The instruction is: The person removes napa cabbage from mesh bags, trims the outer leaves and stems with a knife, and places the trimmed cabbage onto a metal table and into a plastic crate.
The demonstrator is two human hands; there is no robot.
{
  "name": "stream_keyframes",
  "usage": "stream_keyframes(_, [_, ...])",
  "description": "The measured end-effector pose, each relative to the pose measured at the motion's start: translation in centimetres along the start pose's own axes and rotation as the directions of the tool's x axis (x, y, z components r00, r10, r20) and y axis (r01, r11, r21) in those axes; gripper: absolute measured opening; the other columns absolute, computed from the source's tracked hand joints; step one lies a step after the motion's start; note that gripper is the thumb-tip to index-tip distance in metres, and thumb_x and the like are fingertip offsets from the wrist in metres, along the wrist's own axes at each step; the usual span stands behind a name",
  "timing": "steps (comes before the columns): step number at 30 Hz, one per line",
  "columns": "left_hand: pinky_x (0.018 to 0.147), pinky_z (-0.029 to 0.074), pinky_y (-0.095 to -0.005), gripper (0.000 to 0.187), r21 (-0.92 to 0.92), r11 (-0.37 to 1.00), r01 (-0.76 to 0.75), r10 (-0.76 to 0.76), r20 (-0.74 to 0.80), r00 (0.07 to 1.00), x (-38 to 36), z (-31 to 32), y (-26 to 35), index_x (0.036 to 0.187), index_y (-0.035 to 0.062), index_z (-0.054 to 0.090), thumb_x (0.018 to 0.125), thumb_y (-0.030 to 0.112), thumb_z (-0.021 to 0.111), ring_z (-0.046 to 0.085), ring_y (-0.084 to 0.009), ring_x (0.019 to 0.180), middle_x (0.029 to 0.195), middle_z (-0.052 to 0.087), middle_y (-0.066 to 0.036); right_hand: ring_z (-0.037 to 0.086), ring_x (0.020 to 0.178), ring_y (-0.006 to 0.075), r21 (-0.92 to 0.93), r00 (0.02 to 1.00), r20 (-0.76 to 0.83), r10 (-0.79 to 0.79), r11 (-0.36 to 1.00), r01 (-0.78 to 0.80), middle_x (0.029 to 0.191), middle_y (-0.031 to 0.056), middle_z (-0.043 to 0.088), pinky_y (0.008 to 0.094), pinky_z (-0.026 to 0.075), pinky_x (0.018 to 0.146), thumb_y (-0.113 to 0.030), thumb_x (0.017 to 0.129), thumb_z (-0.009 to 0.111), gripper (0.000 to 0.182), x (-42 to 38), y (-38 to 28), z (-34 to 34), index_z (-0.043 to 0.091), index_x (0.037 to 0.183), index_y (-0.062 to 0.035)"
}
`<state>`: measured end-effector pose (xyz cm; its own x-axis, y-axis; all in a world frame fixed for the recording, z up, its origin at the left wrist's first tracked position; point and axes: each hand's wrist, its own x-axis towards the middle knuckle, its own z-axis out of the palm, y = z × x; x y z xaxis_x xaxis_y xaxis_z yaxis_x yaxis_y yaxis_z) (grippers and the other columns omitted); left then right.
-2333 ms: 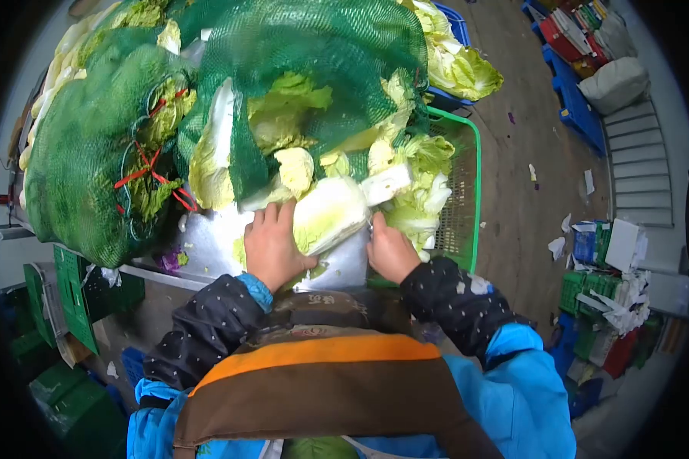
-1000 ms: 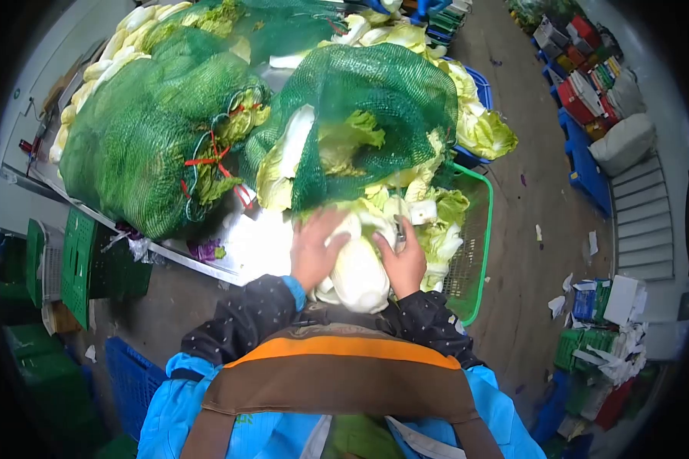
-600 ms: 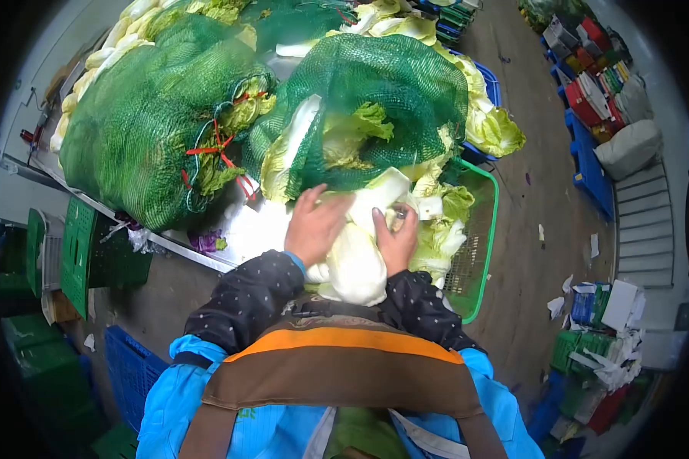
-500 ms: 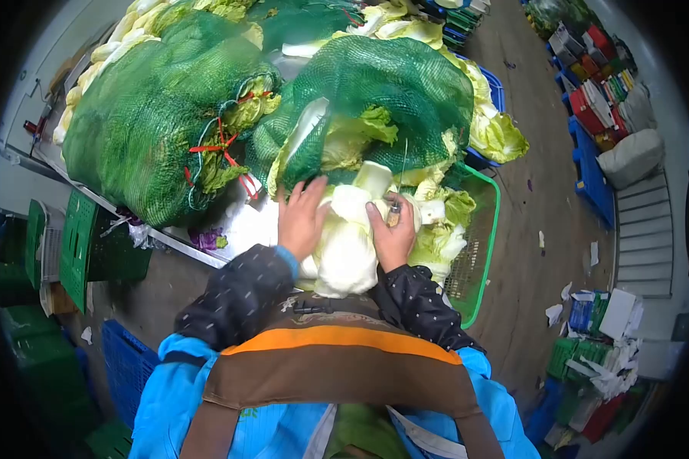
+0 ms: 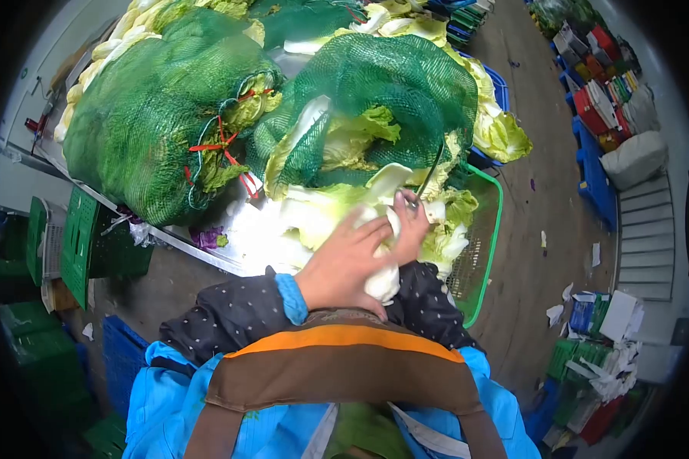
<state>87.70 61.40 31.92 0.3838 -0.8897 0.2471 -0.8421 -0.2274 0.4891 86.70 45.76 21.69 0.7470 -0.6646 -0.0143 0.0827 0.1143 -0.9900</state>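
My left hand (image 5: 346, 260) is wrapped over a pale, trimmed napa cabbage (image 5: 383, 284), close against my apron; the hand hides most of it. On the cabbage's right side is my right hand (image 5: 411, 228), closed around a knife (image 5: 434, 170) whose thin dark blade points up and away from me. Just beyond the hands, loose cabbage leaves (image 5: 314, 216) lie on the shiny metal table (image 5: 241, 246). Behind them an open green mesh bag (image 5: 406, 76) holds more cabbage.
A second, tied mesh bag (image 5: 149, 122) bulges at the left. Leaves hang over a green crate (image 5: 491, 252) on my right. Green crates (image 5: 76, 245) stand at lower left. Blue pallets (image 5: 592, 172) and stacked goods line the right wall.
My left hand has moved right and down, from beside the cabbage to over it. The cabbage has turned and shifted right. The knife now shows more clearly, tilted to the right.
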Motion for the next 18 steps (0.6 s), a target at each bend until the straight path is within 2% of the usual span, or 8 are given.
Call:
stream_keyframes(2, [0.104, 0.019, -0.0559, 0.074, -0.012, 0.995, 0.104, -0.105, -0.108, 0.989, 0.2, 0.5, 0.4, 0.117, 0.0153, 0.055, 0.054, 0.048, 0.077, 0.043, -0.0301, 0.120, 0.115, 0.054, -0.013, 0.059, 0.079, 0.0111, 0.022, 0.997, -0.024, 0.070, 0.997, -0.070, 0.093, 0.0062, 0.062, 0.0250, 0.047, 0.070, -0.018, 0.087, 0.062, 0.023, 1.5, 1.0, 0.6, 0.059, 0.101, -0.0009])
stream_keyframes(5, [0.104, 0.020, -0.0545, 0.067, -0.118, 0.976, 0.182, -0.198, -0.139, 0.970, 0.7, 0.0, -1.9, 0.114, 0.0171, 0.058, 0.057, 0.046, 0.076, 0.047, -0.0282, 0.116, 0.109, 0.058, -0.010, 0.059, 0.078, 0.0106, -0.027, 0.997, -0.003, -0.080, 0.996, 0.080, 0.089, 0.0056, 0.063, 0.0255, 0.047, 0.069, -0.018, 0.087, 0.061, 0.022, 1.6, -0.7, 1.0, 0.059, 0.101, -0.0008])
stream_keyframes(8, [0.103, 0.023, -0.0504, 0.039, -0.137, 0.932, 0.335, -0.361, -0.285, 0.888, 1.2, 0.1, -5.0, 0.115, 0.0166, 0.059, 0.079, 0.032, 0.061, 0.048, -0.0269, 0.114, 0.104, 0.062, -0.006, 0.058, 0.076, 0.0117, -0.313, 0.988, 0.123, 0.094, 0.948, -0.051, 0.092, 0.0034, 0.061, 0.0248, 0.046, 0.071, -0.010, 0.073, 0.074, 0.035, -1.3, -7.0, -1.4, 0.059, 0.103, -0.0022])
stream_keyframes(10, [0.104, 0.023, -0.0495, 0.037, -0.238, 0.918, 0.318, -0.379, -0.290, 0.879, 1.4, 0.9, -6.4, 0.116, 0.0165, 0.058, 0.082, 0.030, 0.058, 0.048, -0.0273, 0.115, 0.108, 0.061, -0.007, 0.057, 0.082, 0.0132, -0.148, 0.939, 0.343, 0.042, 0.989, 0.010, 0.099, 0.0038, 0.058, 0.0245, 0.045, 0.075, -0.009, 0.060, 0.081, 0.053, -2.3, -5.3, -2.1, 0.058, 0.108, -0.0019])
stream_keyframes(11, [0.104, 0.022, -0.0486, 0.035, -0.336, 0.896, 0.290, -0.388, -0.278, 0.879, 1.7, 0.8, -6.9, 0.117, 0.0163, 0.057, 0.085, 0.027, 0.055, 0.047, -0.0278, 0.115, 0.112, 0.059, -0.008, 0.055, 0.092, 0.0153, -0.268, 0.891, 0.416, -0.179, 0.913, 0.308, 0.106, 0.0057, 0.055, 0.0254, 0.044, 0.081, -0.010, 0.056, 0.083, 0.065, -2.6, -5.7, -1.0, 0.055, 0.114, -0.0015])
stream_keyframes(14, [0.103, 0.022, -0.0500, 0.041, -0.375, 0.868, 0.325, -0.417, -0.197, 0.887, 2.1, 0.3, -7.5, 0.124, 0.0171, 0.052, 0.085, 0.030, 0.055, 0.046, -0.0292, 0.116, 0.118, 0.056, -0.009, 0.051, 0.102, 0.0160, -0.122, 0.907, 0.386, -0.170, 0.965, 0.233, 0.115, 0.0075, 0.052, 0.0278, 0.042, 0.087, -0.010, 0.058, 0.083, 0.070, -2.6, -3.9, -0.3, 0.052, 0.119, -0.0012])
stream_keyframes(15, [0.102, 0.023, -0.0521, 0.059, -0.064, 0.924, 0.378, -0.383, -0.174, 0.907, 1.9, -0.2, -6.9, 0.127, 0.0174, 0.046, 0.077, 0.043, 0.063, 0.046, -0.0304, 0.116, 0.119, 0.054, -0.013, 0.051, 0.102, 0.0160, -0.121, 0.904, 0.389, -0.178, 0.963, 0.242, 0.115, 0.0075, 0.052, 0.0278, 0.042, 0.087, -0.010, 0.058, 0.083, 0.070, -2.7, -3.7, -0.2, 0.052, 0.119, -0.0012])
stream_keyframes(18, [0.100, 0.024, -0.0546, 0.082, 0.194, 0.924, 0.330, -0.334, -0.012, 0.943, 1.3, -3.5, -5.4, 0.127, 0.0179, 0.045, 0.059, 0.055, 0.072, 0.046, -0.0308, 0.116, 0.116, 0.055, -0.015, 0.054, 0.087, 0.0109, -0.092, 0.930, 0.363, -0.051, 0.992, 0.090, 0.102, 0.0049, 0.057, 0.0240, 0.046, 0.074, -0.008, 0.060, 0.082, 0.064, -4.2, -3.9, -0.2, 0.053, 0.117, 0.0005])
